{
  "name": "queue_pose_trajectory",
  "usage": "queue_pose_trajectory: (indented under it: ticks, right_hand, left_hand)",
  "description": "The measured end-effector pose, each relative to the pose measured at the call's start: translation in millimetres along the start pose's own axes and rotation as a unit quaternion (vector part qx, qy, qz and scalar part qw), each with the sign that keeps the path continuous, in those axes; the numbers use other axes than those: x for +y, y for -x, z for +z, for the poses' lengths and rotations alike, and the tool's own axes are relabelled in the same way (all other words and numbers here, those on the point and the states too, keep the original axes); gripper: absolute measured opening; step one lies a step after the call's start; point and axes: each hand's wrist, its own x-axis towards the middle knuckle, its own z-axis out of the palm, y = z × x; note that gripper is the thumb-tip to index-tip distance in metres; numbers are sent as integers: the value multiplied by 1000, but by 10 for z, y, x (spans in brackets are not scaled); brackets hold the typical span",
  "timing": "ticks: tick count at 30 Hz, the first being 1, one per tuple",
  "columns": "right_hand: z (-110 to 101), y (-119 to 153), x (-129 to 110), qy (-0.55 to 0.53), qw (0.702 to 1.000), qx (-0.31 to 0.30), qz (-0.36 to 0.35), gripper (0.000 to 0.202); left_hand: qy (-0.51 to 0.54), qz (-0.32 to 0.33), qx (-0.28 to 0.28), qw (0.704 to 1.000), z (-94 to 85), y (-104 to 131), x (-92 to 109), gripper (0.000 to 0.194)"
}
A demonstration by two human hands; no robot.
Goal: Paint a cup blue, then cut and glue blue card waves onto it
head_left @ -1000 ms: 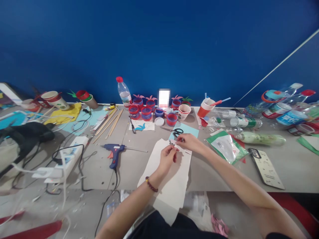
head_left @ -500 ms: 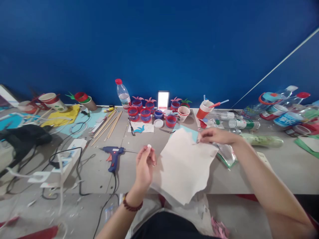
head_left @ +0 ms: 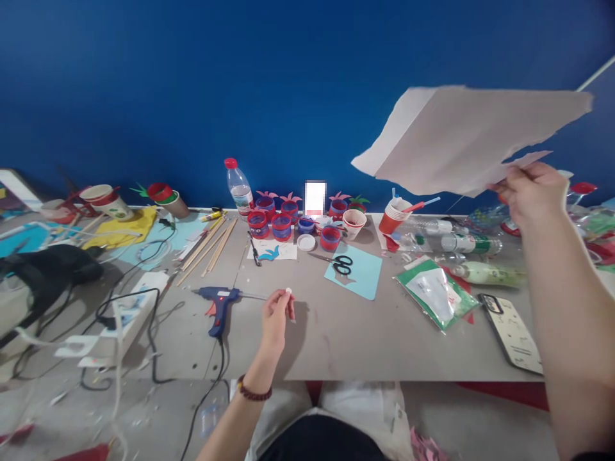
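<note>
My right hand (head_left: 533,192), raised at the right, pinches the torn edge of a large white sheet of paper (head_left: 466,137), which hangs in the air before the blue wall. Over the table, my left hand (head_left: 276,314) pinches a small round white piece (head_left: 289,291) between thumb and fingertips. A blue hot glue gun (head_left: 220,301) lies just left of that hand, its glue stick pointing toward the fingers. Black-handled scissors (head_left: 343,264) rest on a light blue sheet of card (head_left: 362,275) in the middle.
Several red and blue cups (head_left: 281,225) stand along the wall beside a red-capped bottle (head_left: 239,187). A power strip (head_left: 129,307) with cables lies left. At right are a green-edged plastic packet (head_left: 437,291), a phone (head_left: 512,333) and plastic bottles (head_left: 471,243).
My right hand has lifted the white paper off the table, up and to the right, uncovering the scissors, blue card and phone. My left hand has barely moved.
</note>
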Motion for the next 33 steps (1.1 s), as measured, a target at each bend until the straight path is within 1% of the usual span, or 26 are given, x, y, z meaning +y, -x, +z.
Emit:
queue_pose_trajectory:
  ticks: [1, 3, 7, 10, 12, 16, 19, 23, 24, 27, 30, 32, 33]
  right_hand:
    - [15, -60, 51, 1, 1000, 0, -1, 34]
    - [46, -145, 144, 14, 1000, 24, 3, 34]
    - [86, -288, 336, 32, 996, 77, 27, 28]
    - [106, -417, 493, 33, 995, 85, 33, 27]
    - [140, -480, 576, 43, 993, 95, 50, 27]
    - [266, -499, 686, 63, 988, 110, 91, 25]
    - [361, -447, 787, 65, 986, 99, 117, 23]
    - [440, -345, 986, 72, 981, 77, 162, 7]
    - [453, -316, 1041, 74, 979, 70, 174, 7]
    - [481, -237, 1192, 76, 977, 46, 191, 17]
    - [500, -189, 1293, 67, 983, 2, 173, 22]
    - [518, -169, 1316, 55, 989, -46, 133, 26]
    - [533, -158, 1313, 40, 990, -85, 102, 27]
  left_hand:
    - [-11, -3, -15, 1000, 1, -9, -25, 31]
    - [-25, -4, -32, 999, 3, -29, -44, 32]
    - [-37, -5, -34, 999, 27, -73, -49, 31]
    - [-45, -2, -43, 998, 49, -117, -91, 32]
    - [-48, -3, -51, 998, 50, -145, -117, 32]
    - [-49, -24, -53, 997, 31, -174, -97, 32]
    - [-46, -36, -51, 997, 29, -177, -64, 33]
    - [-48, -37, -54, 997, 39, -184, -78, 35]
    - [-48, -36, -54, 997, 41, -186, -86, 36]
    - [-45, -33, -56, 997, 45, -186, -107, 36]
    - [-43, -30, -57, 997, 44, -182, -115, 35]
    - [-43, -29, -55, 997, 41, -178, -113, 35]
    - [-43, -29, -54, 997, 39, -176, -111, 36]
